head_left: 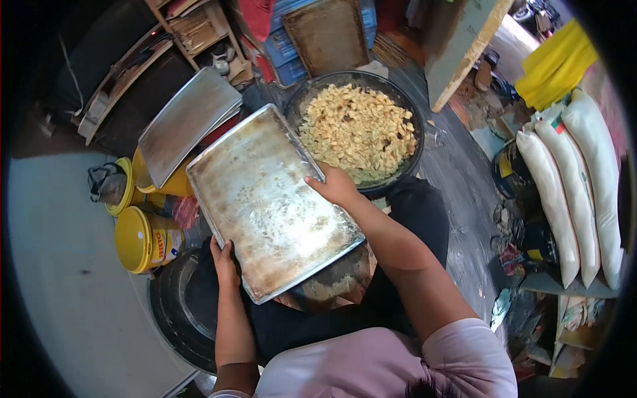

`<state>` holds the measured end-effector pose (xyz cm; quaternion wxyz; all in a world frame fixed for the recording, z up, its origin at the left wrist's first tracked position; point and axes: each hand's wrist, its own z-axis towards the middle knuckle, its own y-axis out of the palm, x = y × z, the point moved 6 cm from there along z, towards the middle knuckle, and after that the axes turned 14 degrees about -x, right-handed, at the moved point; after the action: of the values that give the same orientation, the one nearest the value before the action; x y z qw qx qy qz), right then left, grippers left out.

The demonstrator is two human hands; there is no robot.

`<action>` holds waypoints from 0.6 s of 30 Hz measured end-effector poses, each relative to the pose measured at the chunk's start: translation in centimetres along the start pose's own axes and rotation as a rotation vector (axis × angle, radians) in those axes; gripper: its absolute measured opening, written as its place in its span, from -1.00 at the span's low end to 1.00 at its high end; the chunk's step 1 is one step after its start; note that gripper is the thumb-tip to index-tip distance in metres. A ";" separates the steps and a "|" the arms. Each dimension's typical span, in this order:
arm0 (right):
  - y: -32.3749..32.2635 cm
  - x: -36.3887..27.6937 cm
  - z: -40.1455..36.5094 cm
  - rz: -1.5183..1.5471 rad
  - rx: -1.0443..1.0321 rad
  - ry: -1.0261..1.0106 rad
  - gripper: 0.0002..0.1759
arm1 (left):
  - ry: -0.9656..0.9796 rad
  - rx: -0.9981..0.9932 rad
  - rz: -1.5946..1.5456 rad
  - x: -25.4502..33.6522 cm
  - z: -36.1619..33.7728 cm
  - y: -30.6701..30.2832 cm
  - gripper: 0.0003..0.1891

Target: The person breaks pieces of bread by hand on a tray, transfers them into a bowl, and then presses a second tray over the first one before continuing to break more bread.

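A worn metal baking tray with a low rim is held tilted above my lap. My left hand grips its lower left edge, thumb on the rim and fingers mostly behind. On the opposite long side my right hand clasps the edge, its thumb over the top face and the other fingers hidden underneath. Brown stains and bright worn patches mark the tray's surface, and no food lies on it. Just beyond my right hand stands a wide black basin filled with pale yellow, chip-like pieces and some darker bits.
More baking trays lean stacked at the left over yellow buckets. A lidded yellow bucket stands near a black tub. Another brown tray leans behind the basin. At right, full white sacks lie beside an open door.
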<state>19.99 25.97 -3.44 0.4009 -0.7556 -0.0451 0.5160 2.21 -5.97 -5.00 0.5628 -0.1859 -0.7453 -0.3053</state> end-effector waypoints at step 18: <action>-0.9 1.9 13.4 0.626 0.113 -0.186 -0.26 | -0.010 0.049 0.092 3.8 4.7 -3.1 -0.36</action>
<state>10.22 34.97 -6.19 0.2583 -0.6589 0.1815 0.6827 -4.27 -5.43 -3.00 0.5770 -0.2076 -0.7460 -0.2599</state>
